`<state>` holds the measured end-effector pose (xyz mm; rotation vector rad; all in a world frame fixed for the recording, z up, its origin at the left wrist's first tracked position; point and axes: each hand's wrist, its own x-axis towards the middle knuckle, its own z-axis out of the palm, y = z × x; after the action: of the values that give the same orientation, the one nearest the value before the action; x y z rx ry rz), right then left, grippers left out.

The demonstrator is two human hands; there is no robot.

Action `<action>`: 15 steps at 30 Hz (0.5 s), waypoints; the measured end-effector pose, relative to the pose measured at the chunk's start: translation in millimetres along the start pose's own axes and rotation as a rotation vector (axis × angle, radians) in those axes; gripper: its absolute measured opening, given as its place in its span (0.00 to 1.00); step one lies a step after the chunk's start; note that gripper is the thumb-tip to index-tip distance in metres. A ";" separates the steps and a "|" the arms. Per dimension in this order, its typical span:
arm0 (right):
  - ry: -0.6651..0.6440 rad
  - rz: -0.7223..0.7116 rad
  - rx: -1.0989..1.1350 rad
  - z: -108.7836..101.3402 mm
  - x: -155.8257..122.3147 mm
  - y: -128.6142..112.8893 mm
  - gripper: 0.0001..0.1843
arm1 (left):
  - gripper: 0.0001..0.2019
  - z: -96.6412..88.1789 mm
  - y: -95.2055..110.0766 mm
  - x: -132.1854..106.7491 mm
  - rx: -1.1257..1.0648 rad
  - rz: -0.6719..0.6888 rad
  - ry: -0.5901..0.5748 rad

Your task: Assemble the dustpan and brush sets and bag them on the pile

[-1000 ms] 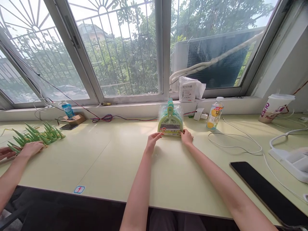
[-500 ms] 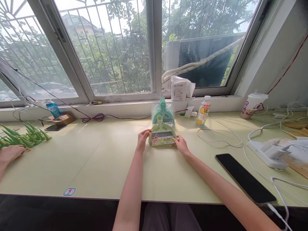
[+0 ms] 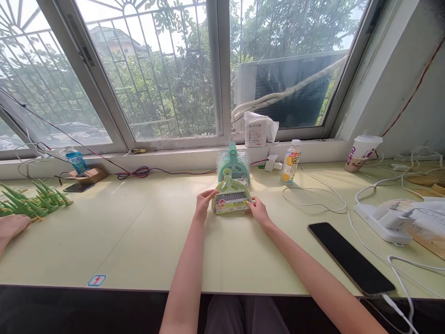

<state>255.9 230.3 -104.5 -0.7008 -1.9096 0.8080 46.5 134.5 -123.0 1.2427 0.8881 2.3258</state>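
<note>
Holding a small green dustpan-and-brush set point(image 3: 231, 197) upright on the pale green table point(image 3: 139, 241), we have one hand on each lower side. Our left hand point(image 3: 203, 204) has fingers curled round the left edge, our right hand point(image 3: 257, 211) pinches the right bottom corner by the printed label; both closed lightly on it, thumbs toward us. Gripping it at both sides probably keeps the flat pack from tipping over. It stands mid-table, a bit nearer us than the stack of teal sets point(image 3: 233, 162) in clear wrap, which sits just behind it toward the window sill.

Right of the stack: yellow-label drink bottle point(image 3: 290, 162), then loose white cable point(image 3: 320, 197). A black phone point(image 3: 351, 257) lies near the right front edge, power strip point(image 3: 380, 222) beyond it, lidded cup point(image 3: 361, 152) far right. Far left, another person's hand point(image 3: 12, 226) rests by a pile of green spiky plastic pieces point(image 3: 33, 204); blue bottle point(image 3: 76, 161) behind those.
</note>
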 end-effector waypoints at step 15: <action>0.084 -0.058 0.010 1.2 0.1 -2.0 0.10 | 0.14 -7.7 0.3 1.1 -0.012 0.044 -0.029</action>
<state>254.4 228.8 -103.4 -0.6596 -1.8410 0.7403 39.5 132.1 -125.3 1.3003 0.8444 2.3369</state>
